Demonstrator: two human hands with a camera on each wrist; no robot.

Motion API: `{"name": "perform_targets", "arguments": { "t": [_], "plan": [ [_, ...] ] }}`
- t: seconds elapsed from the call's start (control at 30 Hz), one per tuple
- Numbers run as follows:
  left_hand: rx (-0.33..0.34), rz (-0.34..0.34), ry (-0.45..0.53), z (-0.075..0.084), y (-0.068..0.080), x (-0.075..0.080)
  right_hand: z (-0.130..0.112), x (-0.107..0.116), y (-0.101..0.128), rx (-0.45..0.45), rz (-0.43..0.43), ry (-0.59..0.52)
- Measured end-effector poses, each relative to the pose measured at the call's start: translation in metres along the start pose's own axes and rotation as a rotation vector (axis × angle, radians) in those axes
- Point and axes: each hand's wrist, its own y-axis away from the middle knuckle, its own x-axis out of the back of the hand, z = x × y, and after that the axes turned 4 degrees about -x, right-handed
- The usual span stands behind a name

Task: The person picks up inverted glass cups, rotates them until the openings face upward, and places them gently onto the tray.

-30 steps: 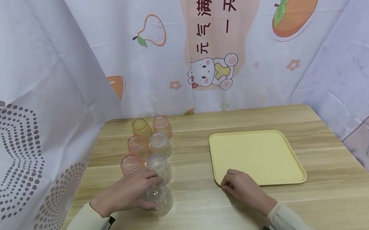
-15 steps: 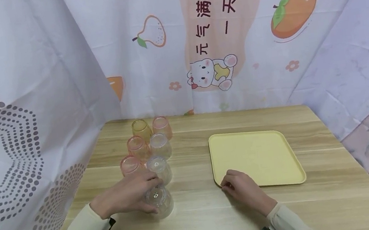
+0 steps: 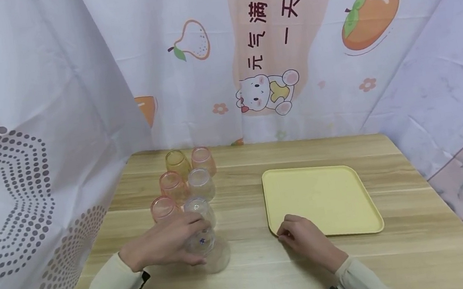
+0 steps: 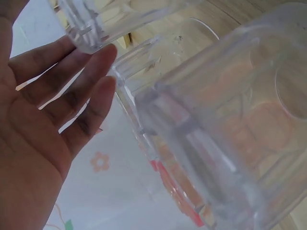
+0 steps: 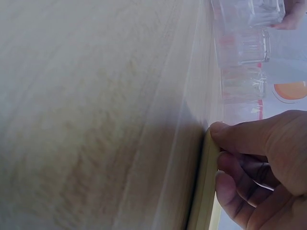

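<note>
My left hand point(image 3: 167, 241) grips a clear glass point(image 3: 200, 242) by its upturned base, thumb on the near side and fingers on the far side. The glass leans, its wide mouth pointing down and to the right. In the left wrist view, my fingers point(image 4: 98, 91) reach the base of a clear glass point(image 4: 88, 33) at the top edge. My right hand point(image 3: 305, 239) pinches the near left corner of a yellow tray point(image 3: 322, 201). The right wrist view has the thumb point(image 5: 225, 132) on the tray's rim point(image 5: 206, 187), with curled fingers beside it.
Behind the held glass stand several upside-down glasses in two rows: clear ones point(image 3: 201, 183), red-tinted ones point(image 3: 173, 185), a yellow one point(image 3: 177, 161) and a pink one point(image 3: 203, 159). A printed curtain point(image 3: 207, 94) hangs behind the wooden table point(image 3: 248, 269).
The clear glass under my left hand has tipped from upright, its mouth swinging right. My left hand has shifted slightly right with it. My right hand and the tray have stayed put.
</note>
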Motion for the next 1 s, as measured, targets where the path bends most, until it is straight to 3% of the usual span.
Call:
{"name": "perform_targets", "arguments": {
  "t": [0.17, 0.43, 0.73, 1.0],
  "plan": [
    [0.031, 0.031, 0.037, 0.001, -0.004, -0.002, -0.001, 0.002, 0.0, 0.01, -0.002, -0.001],
    [0.016, 0.166, 0.065, 0.002, -0.012, -0.006, -0.001, 0.003, -0.001, 0.02, -0.002, 0.009],
    [0.073, 0.278, 0.06, 0.005, -0.025, -0.012, -0.001, 0.006, -0.001, 0.017, 0.014, 0.013],
    [0.19, 0.31, 0.147, 0.013, -0.032, -0.016, -0.004, 0.006, -0.003, -0.015, 0.022, -0.184]
  ]
}}
